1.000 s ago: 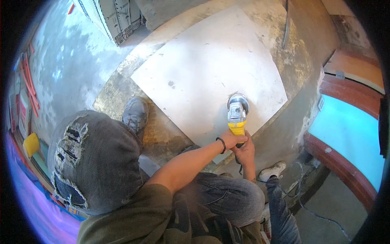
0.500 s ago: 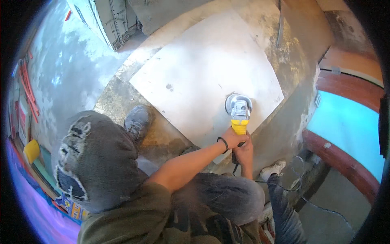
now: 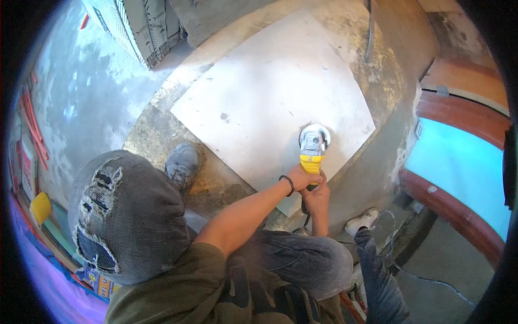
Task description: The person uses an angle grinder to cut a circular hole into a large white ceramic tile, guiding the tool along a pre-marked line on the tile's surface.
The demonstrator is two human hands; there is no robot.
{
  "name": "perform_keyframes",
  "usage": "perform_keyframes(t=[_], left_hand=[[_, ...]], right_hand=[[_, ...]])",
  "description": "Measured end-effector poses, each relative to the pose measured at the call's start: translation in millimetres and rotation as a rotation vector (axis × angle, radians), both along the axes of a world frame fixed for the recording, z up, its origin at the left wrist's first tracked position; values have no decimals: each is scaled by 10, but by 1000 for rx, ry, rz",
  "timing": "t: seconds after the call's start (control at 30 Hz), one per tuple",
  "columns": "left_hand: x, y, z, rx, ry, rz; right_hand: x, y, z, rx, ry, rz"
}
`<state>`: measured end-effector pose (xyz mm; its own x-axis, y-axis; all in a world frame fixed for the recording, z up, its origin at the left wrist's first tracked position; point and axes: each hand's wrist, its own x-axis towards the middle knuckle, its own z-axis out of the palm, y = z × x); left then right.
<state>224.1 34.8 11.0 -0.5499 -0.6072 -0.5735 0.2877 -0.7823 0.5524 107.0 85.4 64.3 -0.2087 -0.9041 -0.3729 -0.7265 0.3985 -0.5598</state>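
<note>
Both my hands hold a yellow and grey angle grinder (image 3: 311, 161) over a large white square tile (image 3: 253, 102). Its round head rests on or just above the tile surface, close to the right corner. My left hand (image 3: 302, 177), with a dark band at the wrist, is closed round the yellow body. Just behind it, my right hand (image 3: 317, 198) grips the rear end, partly covered by the left. A dark cord hangs down from the grinder beside my right wrist. A few grey marks show on the tile.
A grey shoe (image 3: 183, 164) stands by the tile's left edge, a pale shoe (image 3: 362, 221) lower right. A printed carton (image 3: 143, 32) is at upper left, with thin orange-red tubes (image 3: 33, 121) far left. Turquoise and brown panelling (image 3: 458, 162) curves along the right. A cable (image 3: 431, 279) trails over the floor.
The grinder's body has swung slightly left, with both hands moving along with it. Its head stays near the same part of the tile. The whole view has shifted a little.
</note>
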Motion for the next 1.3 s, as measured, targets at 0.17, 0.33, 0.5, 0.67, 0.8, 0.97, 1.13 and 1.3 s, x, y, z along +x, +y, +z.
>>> perform_keyframes(t=[0.17,0.33,0.5,0.67,0.8,0.97,1.13,1.3], left_hand=[[10,92,-199,-38,-35,20],[17,27,-112,-71,-4,-56],[107,144,-314,-47,-41,-41],[107,-13,-56,-109,-15,-136],[106,56,-179,-46,-16,-64],[-13,54,-253,-51,10,-78],[-1,83,-268,-21,5,-59],[-42,75,-228,2,43,-47]], right_hand=[[277,-92,170,57,31,-4],[241,-71,202,22,24,-19],[466,-77,216,41,46,1],[248,-36,199,13,86,-11],[320,-93,212,97,79,10],[214,-56,159,48,124,25],[226,-52,144,88,153,25],[244,-125,296,112,116,38]])
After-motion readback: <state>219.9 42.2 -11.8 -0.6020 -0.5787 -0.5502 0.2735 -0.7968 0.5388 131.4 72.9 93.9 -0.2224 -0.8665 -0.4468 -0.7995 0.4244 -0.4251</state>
